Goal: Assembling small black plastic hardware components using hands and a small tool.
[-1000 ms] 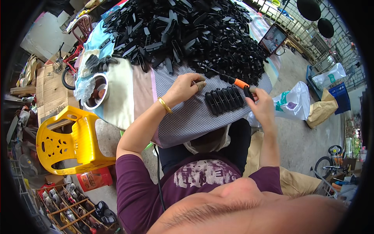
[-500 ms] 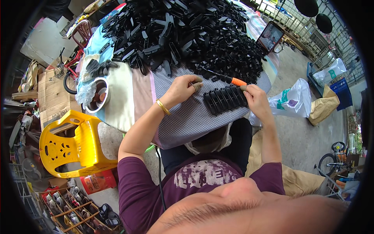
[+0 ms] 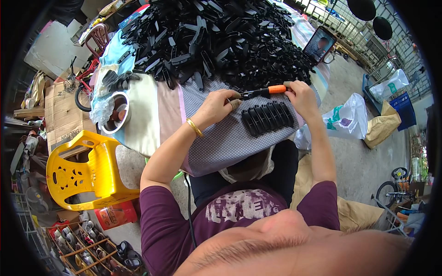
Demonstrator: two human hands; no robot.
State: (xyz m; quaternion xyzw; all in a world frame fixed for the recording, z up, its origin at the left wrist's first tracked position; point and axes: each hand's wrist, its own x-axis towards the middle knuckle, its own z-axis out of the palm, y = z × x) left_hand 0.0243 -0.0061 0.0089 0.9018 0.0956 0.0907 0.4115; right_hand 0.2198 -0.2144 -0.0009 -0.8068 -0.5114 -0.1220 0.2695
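Note:
My right hand (image 3: 301, 99) is closed on the end of a screwdriver-like tool with an orange handle (image 3: 277, 89); its dark front part points left. At that end, the fingers of my left hand (image 3: 218, 105) are pinched together, and whatever is between them is too small to make out. Just below the tool, a row of black ribbed plastic clips (image 3: 267, 118) lies side by side on the dotted grey cloth (image 3: 212, 147). Beyond both hands, a big heap of black plastic pieces (image 3: 198, 41) covers the far part of the table.
A phone or tablet (image 3: 319, 44) stands at the heap's right edge. On the table's left are a white bowl (image 3: 126, 120) and dark gloves (image 3: 120, 82). A yellow plastic chair (image 3: 87, 172) stands at the left, white bags (image 3: 350, 115) at the right.
My right hand has left the row of clips and taken hold of the orange-handled tool, now lifted and turned more level. My left hand has met its dark end.

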